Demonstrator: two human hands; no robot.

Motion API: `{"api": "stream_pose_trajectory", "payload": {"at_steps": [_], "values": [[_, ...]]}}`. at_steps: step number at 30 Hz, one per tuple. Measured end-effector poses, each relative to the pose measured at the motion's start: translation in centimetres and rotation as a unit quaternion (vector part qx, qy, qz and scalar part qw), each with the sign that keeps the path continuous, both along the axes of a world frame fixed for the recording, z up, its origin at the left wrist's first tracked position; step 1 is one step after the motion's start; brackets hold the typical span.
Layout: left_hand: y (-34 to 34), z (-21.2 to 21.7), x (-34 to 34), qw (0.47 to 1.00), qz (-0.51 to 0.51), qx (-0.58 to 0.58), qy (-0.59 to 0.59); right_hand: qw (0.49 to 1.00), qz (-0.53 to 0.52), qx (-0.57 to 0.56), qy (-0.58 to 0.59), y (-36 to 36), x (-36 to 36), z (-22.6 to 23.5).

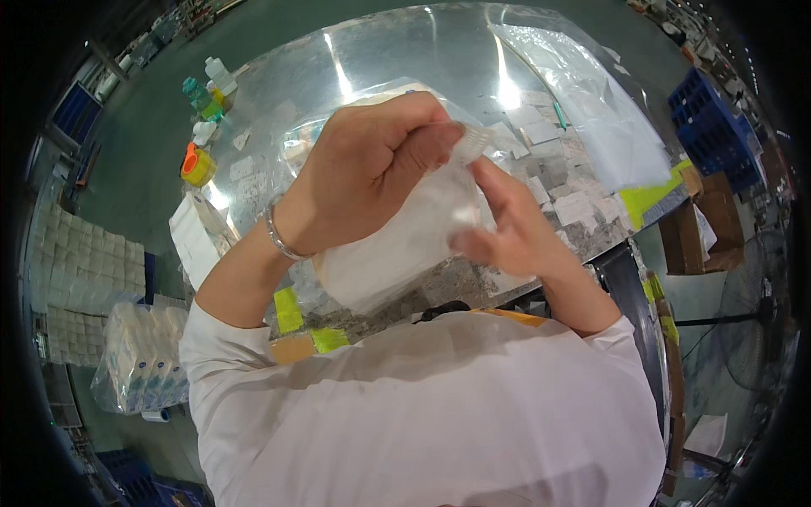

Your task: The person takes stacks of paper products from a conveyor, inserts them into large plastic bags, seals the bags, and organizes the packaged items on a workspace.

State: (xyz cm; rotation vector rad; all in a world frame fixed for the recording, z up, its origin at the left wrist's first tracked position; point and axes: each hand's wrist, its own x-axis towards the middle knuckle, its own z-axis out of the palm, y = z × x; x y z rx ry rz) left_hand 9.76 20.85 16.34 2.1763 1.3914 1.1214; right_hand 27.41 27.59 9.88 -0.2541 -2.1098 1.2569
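In front of me on the table is a soft white pack (384, 253) in clear plastic film, tilted with its far end toward the upper right. My left hand (376, 160), a bracelet at its wrist, is closed on the gathered end of the plastic film (475, 145). At the pack's right end is my right hand (511, 224), thumb and fingers apart, the thumb smeared by motion. Its fingertips come close to the film; whether they touch it I cannot tell. Behind my left hand lies more clear film with printed packaging (296, 144), partly hidden.
The metal-topped table (389, 55) carries clear plastic sheets (583, 110) at the right and a tape dispenser (198, 166) at the left, near bottles (203, 100). A wrapped bundle of packs (139, 359) stands lower left. Off the right edge are a cardboard box (705, 228) and blue crates (714, 127).
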Motion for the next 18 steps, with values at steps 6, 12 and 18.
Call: {"api": "stream_pose_trajectory", "payload": {"at_steps": [6,12,18], "values": [[1.2,-1.5,-2.5,0.991,0.094,0.09,-0.038,0.994,-0.045,-0.079,0.057,0.0,-1.1,-0.9],[-5.7,-7.2,-2.5,0.962,0.198,0.023,-0.189,0.981,-0.135,-0.024,0.136,0.4,-4.0,-1.4],[-6.3,-9.5,-0.9,0.889,0.304,0.128,-0.319,0.981,-0.137,0.079,0.11,0.2,-7.6,-0.9]]}}
